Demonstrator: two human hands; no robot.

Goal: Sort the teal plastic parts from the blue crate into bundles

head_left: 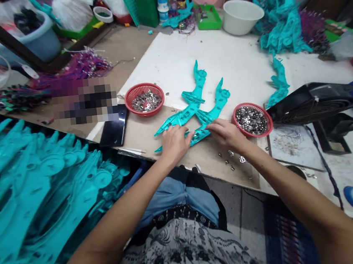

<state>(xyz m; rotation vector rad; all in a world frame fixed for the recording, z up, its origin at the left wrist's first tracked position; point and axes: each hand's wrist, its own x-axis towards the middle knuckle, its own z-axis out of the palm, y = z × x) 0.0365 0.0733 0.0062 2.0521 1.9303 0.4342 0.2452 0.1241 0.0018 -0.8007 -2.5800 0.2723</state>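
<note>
The left hand [175,144] bends its fingers over the near turquoise part [201,136]; the right hand [226,133] has its fingers at that part's right — whether either closes on anything, one cannot tell; the part lies on the desk [239,173]; a second turquoise part [194,100] sits just beyond it, red baskets [270,125] to its left and right.

piled teal parts [23,202], bundled wires [78,70] and baskets [146,113] of metal bits [251,120] show a workshop.
</note>
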